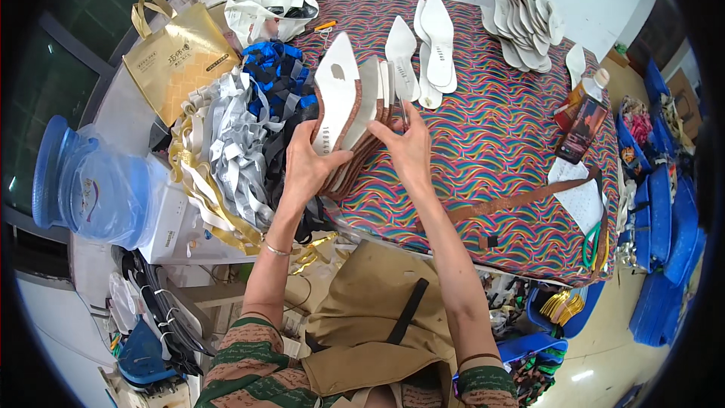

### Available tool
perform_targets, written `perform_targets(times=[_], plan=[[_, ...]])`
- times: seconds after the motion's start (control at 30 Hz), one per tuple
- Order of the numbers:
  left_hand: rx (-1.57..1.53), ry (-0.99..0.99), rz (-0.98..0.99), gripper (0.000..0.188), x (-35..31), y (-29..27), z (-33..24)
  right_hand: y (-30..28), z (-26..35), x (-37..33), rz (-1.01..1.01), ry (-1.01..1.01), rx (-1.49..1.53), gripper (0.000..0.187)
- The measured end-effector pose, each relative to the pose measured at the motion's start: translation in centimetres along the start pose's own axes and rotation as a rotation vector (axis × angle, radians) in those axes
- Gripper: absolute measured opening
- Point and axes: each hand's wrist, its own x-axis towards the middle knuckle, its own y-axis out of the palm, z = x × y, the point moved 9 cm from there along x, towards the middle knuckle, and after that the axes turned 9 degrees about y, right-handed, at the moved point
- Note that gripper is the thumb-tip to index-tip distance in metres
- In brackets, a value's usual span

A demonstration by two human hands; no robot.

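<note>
Free for passage across the patterned tabletop [491, 143], rightward from the right grip [408, 153] to the phone [580, 130] and bottle [599, 83]. Filled between left grip [307, 168] and right grip by the insole stack [336, 98]. Closed off near the left grip by heaped silver straps [234, 159] and blue straps [276, 75]. Hemmed in beyond by loose white insoles [439, 53] and, at the far edge, a fanned insole pile [521, 23]. Crossed on the near right by a brown strip [513, 198].

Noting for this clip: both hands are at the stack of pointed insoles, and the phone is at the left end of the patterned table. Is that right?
Not quite: the head view shows the phone at the right end of the patterned table. The left hand and right hand are indeed at the stack of pointed insoles.
</note>
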Motion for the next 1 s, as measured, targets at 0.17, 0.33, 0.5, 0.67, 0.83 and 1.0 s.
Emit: perform_targets(times=[0.17, 0.33, 0.5, 0.67, 0.83, 1.0], plan=[[-0.056, -0.007, 0.051, 0.063, 0.0, 1.2, 0.4, 2.3, -1.6, -0.7, 0.024, 0.05, 0.302, 0.049], [-0.081, -0.016, 0.091, 0.062, -0.2, 1.7, 0.0, 2.3, -2.2, -1.4, -0.176, 0.02, 0.363, 0.037], [-0.053, -0.009, 0.118, 0.057, -0.1, 1.7, -0.3, 2.3, -2.2, -0.6, -0.272, 0.018, 0.257, 0.029], [-0.023, 0.086, 0.131, 0.063, -0.3, 1.7, -0.6, 2.3, -2.3, -0.3, -0.263, -0.002, 0.378, 0.026], [0.025, 0.162, 0.218, 0.064, 0.0, 2.4, -0.6, 1.4, -4.1, 1.5, -0.089, 0.108, 0.48, 0.032], [-0.025, 0.055, 0.293, 0.073, -0.5, 3.1, -0.4, 1.9, -1.4, -0.3, -0.007, -0.027, 0.442, 0.041]])
